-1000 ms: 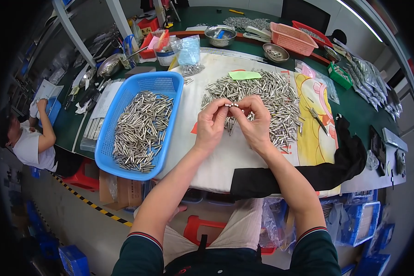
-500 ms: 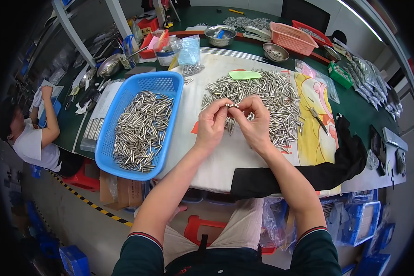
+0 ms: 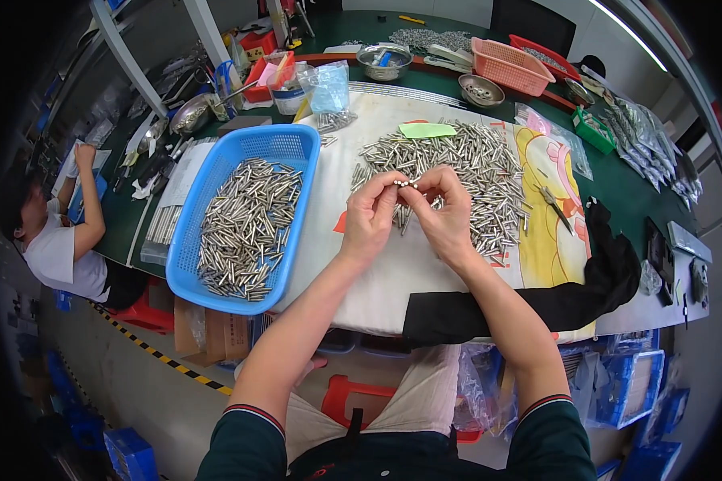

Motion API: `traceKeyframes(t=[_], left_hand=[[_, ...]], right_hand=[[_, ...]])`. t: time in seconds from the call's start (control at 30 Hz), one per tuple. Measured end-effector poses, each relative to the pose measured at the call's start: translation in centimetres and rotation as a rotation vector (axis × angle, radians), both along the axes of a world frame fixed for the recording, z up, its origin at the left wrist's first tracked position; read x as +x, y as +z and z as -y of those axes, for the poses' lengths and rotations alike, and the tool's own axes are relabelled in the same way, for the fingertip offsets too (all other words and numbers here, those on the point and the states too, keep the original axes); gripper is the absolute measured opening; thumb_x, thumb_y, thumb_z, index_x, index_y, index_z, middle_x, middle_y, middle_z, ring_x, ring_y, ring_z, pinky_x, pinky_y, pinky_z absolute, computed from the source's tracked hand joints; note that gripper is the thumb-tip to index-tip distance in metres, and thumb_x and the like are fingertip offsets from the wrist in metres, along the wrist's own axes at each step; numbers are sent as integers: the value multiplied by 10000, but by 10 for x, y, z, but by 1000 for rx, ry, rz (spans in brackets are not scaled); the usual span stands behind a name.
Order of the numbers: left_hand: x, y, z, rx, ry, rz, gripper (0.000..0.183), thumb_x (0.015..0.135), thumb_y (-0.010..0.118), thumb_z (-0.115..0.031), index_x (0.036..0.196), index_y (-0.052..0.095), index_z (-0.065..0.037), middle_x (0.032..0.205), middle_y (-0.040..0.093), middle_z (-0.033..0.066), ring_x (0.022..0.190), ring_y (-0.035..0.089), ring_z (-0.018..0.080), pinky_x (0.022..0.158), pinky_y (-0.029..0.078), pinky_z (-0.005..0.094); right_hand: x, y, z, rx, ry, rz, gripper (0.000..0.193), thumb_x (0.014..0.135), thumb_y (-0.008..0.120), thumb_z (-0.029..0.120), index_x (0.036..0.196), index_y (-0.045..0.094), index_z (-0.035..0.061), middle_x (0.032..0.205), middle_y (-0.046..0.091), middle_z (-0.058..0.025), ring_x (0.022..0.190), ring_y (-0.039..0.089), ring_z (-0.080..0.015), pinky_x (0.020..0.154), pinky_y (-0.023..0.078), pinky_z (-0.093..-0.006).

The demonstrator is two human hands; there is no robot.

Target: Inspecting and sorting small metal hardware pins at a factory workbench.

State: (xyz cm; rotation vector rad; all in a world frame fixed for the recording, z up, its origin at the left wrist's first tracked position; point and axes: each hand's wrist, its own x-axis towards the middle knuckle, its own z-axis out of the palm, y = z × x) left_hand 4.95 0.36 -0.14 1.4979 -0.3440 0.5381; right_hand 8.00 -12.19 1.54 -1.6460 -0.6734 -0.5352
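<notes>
Fingertips meet at the near edge of a heap of short metal pins (image 3: 489, 184), where my left hand (image 3: 369, 218) and my right hand (image 3: 444, 210) are both closed. Between them they pinch a few small metal pins (image 3: 406, 183), whose shiny round ends show above my fingers. The rest of those pins is hidden by the fingers. To the left, a blue plastic basket (image 3: 178, 258) holds many more pins (image 3: 247, 228) like them. A green slip of paper (image 3: 427, 130) lies on the far side of the heap.
Right of the heap lie pliers (image 3: 555, 210) and a black cloth (image 3: 529, 311) along the table's near edge. Metal bowls (image 3: 481, 90) and a pink basket (image 3: 512, 67) stand at the back. At far left another person (image 3: 64, 240) sits working.
My hands have hardly moved and keep their pinch on the pins. The person at far left has shifted an arm and head slightly.
</notes>
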Motion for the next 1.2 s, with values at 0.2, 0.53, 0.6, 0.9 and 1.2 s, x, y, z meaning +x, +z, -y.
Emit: traceKeyframes(t=[0.2, 0.53, 0.6, 0.9, 1.2], left_hand=[[0, 6, 3, -206, -81, -180, 157, 927, 474, -64, 1001, 579, 25, 887, 621, 70, 770, 612, 112, 710, 523, 242], [1, 6, -11, -359, -248, -628, 194, 927, 498, -120, 1010, 580, 35, 896, 639, 101, 766, 652, 150, 707, 544, 244], [1, 9, -10, -387, -259, -651, 185, 915, 517, -108, 1000, 581, 43, 893, 639, 103, 768, 652, 151, 707, 543, 241], [0, 9, -13, -365, -252, -734, 180, 855, 596, -58, 981, 589, 69, 867, 640, 106, 767, 657, 168, 678, 546, 232], [-1, 10, -13, -373, -358, -736, 192, 891, 538, -70, 1012, 593, 69, 898, 646, 128, 790, 662, 182, 698, 551, 244]], right_hand=[[-1, 4, 2, -18, -32, -99, 158, 716, 712, 67, 726, 565, 9, 678, 539, -40, 599, 505, -120, 510, 420, -246], [14, -4, 9, -219, 29, -480, 202, 736, 701, 154, 783, 625, -27, 633, 594, -42, 564, 529, -84, 525, 439, -233], [16, -6, 11, -203, 63, -490, 198, 759, 680, 143, 812, 621, -38, 652, 598, -39, 571, 521, -72, 522, 430, -225], [17, 8, 18, -186, 181, -698, 160, 808, 649, 147, 808, 621, -10, 705, 594, 10, 627, 500, -30, 558, 377, -176], [18, 10, 20, -135, 265, -757, 212, 763, 703, 184, 766, 632, -16, 648, 569, 1, 560, 477, -54, 496, 358, -199]])
